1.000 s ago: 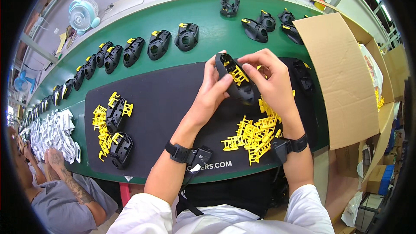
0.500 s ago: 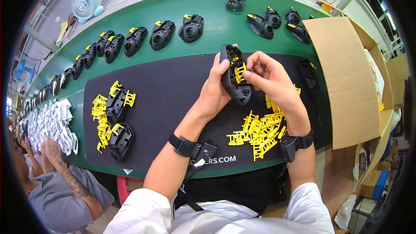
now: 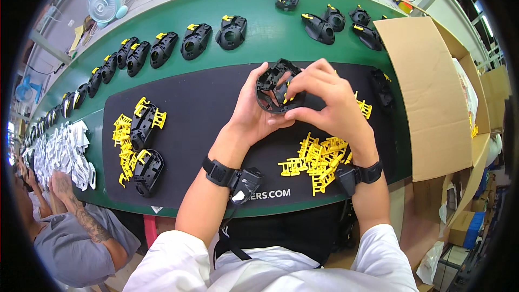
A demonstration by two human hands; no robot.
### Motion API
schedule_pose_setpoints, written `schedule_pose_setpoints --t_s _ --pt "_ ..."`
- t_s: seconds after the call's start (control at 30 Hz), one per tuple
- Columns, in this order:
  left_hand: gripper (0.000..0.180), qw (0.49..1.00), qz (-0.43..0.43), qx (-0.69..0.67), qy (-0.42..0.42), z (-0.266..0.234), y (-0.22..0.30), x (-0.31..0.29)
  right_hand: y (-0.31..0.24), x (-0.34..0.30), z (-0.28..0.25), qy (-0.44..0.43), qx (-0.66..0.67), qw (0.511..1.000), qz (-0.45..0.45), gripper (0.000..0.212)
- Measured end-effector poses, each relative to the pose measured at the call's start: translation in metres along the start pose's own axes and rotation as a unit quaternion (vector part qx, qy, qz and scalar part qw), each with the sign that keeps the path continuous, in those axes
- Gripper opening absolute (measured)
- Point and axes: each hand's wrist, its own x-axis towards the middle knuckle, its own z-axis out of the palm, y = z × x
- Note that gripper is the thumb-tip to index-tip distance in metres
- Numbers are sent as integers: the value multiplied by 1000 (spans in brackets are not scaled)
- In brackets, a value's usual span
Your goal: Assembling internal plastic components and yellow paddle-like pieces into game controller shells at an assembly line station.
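The left hand (image 3: 250, 109) is curling around one side of a black, hollow plastic shell (image 3: 268, 82), holding it up over the mat. The right hand (image 3: 326, 97) is bending its fingers and thumb in at the shell's 3 o'clock side. A small yellow plastic bit (image 3: 286, 99) is showing by its fingertips, but I cannot tell if they are pinching it.

The shell is looking light and stiff, and maybe a bit slippery where it is smooth. Its thin edges could snap, so the thick outer side is seeming best to hold.

From the shell, a pile of yellow ladder-shaped plastic parts (image 3: 319, 162) is lying at 5 o'clock. Two more black plastic shells (image 3: 146, 170) are sitting at 8 o'clock, beside another yellow pile (image 3: 124, 148). All these are resting on a flat black mat (image 3: 216, 103), which is lying on a green worktop (image 3: 270, 43).

A big brown cardboard box (image 3: 424, 97) is standing at 3 o'clock. Farther off, a row of black shells with yellow tips (image 3: 194, 43) is running from 11 towards 9 o'clock. A pale blue fan (image 3: 105, 4) is standing at 10 o'clock.
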Motion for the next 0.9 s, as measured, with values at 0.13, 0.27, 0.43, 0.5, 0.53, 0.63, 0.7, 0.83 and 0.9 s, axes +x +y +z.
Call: schedule_pose_setpoints --t_s 0.13,0.27,0.43,0.5,0.53,0.63,0.7,0.83,0.9 --pt "60 999 -18 0 -44 -10 3 3 -5 -1 4 -26 20 999 30 26" --pt "55 993 -22 0 -115 -11 4 5 -4 -1 -1 -70 39 994 73 28" --pt "44 958 161 225 74 -3 28 7 -13 -7 -18 -62 7 997 38 68" --pt "67 847 177 454 211 -7 42 26 -15 -18 -40 -203 5 977 69 63" --pt "78 752 181 579 258 4 50 29 -19 -23 -42 -266 9 960 89 59" --pt "91 450 240 821 257 -4 86 69 -27 -21 -31 -354 -47 921 157 28" --pt "92 360 224 871 246 -8 99 98 -18 -21 -23 -338 -38 929 147 22" --pt "88 273 29 932 239 3 120 137 -1 -20 -16 -269 -15 953 138 14" --pt "90 225 32 943 242 17 126 155 7 -20 -17 -259 -1 954 152 15"
